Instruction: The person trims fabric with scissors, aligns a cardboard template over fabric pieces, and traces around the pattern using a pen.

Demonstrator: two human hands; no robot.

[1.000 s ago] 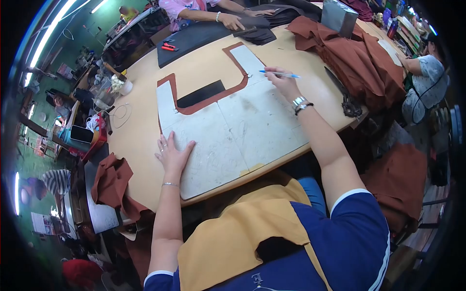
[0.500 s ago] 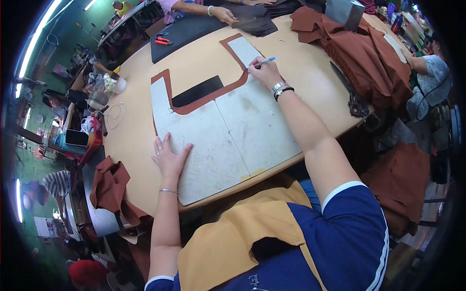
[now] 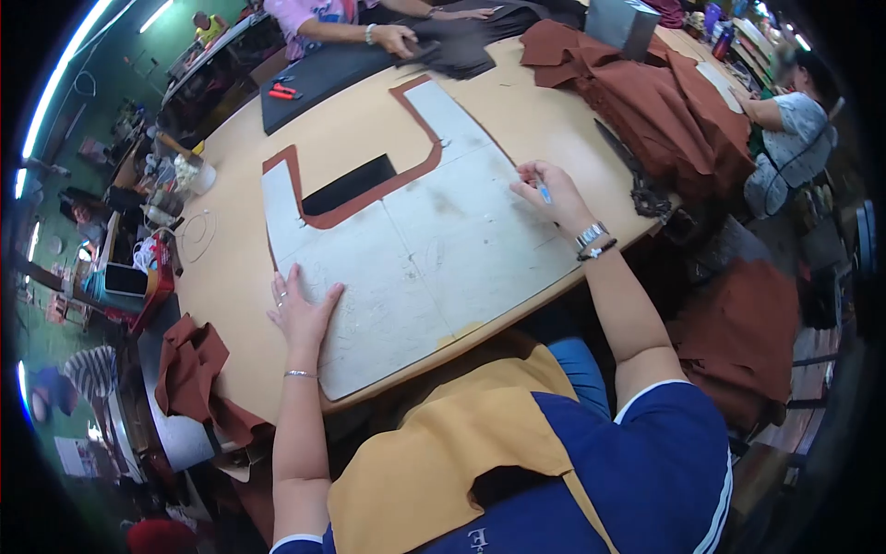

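A large pale grey pattern board (image 3: 406,268) with a U-shaped notch lies on brown material (image 3: 374,200), which shows as a border around the notch and the two upper arms. My left hand (image 3: 302,309) rests with fingers spread on the board's left edge. At the board's right edge, my right hand (image 3: 554,196) grips a pen (image 3: 544,192) with a blue end; its tip is hidden by the fingers. Inside the notch, a black rectangular piece (image 3: 349,185) lies partly beside the brown border.
Brown material (image 3: 646,106) is heaped at the table's (image 3: 221,268) right, near dark scissors (image 3: 637,175). A red cutter (image 3: 284,91) lies on a black board (image 3: 323,78). Across the table, another person's hand (image 3: 395,40) touches dark pieces. A brown scrap (image 3: 194,365) hangs at left.
My right hand with the pen has moved from the notch's right arm across to the board's outer right edge. My left hand stays on the board. The view has shifted slightly.
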